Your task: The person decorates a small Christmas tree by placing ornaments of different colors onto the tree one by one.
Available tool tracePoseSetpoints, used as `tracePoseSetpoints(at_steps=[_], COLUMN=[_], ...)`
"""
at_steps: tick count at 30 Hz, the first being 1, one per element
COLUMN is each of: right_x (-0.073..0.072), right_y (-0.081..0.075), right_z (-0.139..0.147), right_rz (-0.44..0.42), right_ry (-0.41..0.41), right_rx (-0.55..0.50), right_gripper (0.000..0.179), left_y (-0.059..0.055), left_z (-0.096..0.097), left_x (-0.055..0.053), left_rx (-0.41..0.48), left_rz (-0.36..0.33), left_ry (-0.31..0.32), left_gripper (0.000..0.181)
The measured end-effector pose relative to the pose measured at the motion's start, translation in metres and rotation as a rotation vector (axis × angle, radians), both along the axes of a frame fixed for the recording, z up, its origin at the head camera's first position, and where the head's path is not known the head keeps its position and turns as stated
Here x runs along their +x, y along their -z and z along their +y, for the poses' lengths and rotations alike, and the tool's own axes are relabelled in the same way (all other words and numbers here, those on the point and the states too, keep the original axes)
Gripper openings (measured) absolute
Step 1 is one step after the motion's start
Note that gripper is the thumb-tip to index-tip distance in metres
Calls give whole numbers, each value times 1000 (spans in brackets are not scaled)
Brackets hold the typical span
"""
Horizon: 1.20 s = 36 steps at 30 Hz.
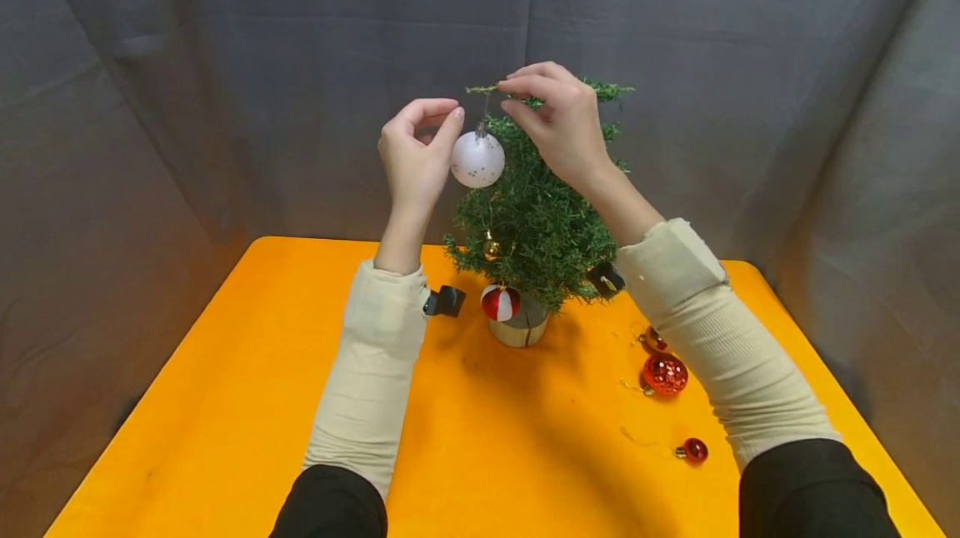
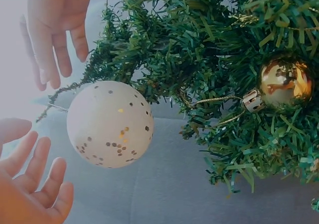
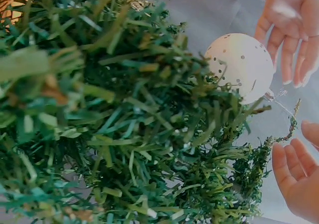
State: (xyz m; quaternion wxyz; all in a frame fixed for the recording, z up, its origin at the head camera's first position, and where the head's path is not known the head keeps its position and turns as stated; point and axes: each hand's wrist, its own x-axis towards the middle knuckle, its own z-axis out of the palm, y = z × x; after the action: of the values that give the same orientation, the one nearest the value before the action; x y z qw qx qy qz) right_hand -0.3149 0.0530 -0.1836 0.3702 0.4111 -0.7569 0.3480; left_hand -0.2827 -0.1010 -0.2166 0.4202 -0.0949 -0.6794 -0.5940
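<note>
A white bauble with small dark dots hangs on a thin thread from a branch tip of a small artificial Christmas tree. Left of the bauble is my left hand, thumb and fingers bent toward each other; the left wrist view shows a gap between them, with nothing held. My right hand is at the branch just right of the thread. Its fingertips appear close to or touching the branch, the thumb apart from them. Whether they touch is hard to tell.
Lower on the tree hang a gold bauble and a red-and-white one, by the wooden base. Red baubles with loose threads lie on the orange table at right. Grey cloth stands behind.
</note>
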Motion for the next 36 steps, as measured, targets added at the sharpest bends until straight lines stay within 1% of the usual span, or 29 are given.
tracePoseSetpoints(at_steps=[2, 4, 9, 12, 17, 23, 27, 30, 36], right_x=[1, 2, 5, 6, 8, 14, 19, 24, 34], right_y=[1, 2, 5, 7, 13, 16, 18, 20, 24], right_z=[2, 4, 10, 15, 23, 34, 42, 49, 62], right_rz=[17, 27, 36, 40, 33, 29, 8, -13, -32], right_ry=[-19, -27, -40, -50, -54, -69, -71, -69, -108], right_rx=[-19, -32, -53, -65, -80, -123, -159, -178, -207], right_gripper=[14, 14, 14, 13, 13, 14, 14, 14, 13], left_y=[1, 2, 6, 9, 17, 24, 28, 31, 37], left_z=[1, 2, 6, 8, 12, 19, 24, 27, 32], left_x=[5, 8, 17, 20, 22, 27, 30, 31, 33], left_rx=[-24, -52, -119, -153, -168, -183, -226, -276, -370], left_rz=[33, 64, 89, 110, 149, 145, 132, 116, 58], left_ry=[-30, -48, -77, -75, -20, 41, 97, 138, 188], left_gripper=[15, 15, 15, 14, 14, 14, 15, 15, 15])
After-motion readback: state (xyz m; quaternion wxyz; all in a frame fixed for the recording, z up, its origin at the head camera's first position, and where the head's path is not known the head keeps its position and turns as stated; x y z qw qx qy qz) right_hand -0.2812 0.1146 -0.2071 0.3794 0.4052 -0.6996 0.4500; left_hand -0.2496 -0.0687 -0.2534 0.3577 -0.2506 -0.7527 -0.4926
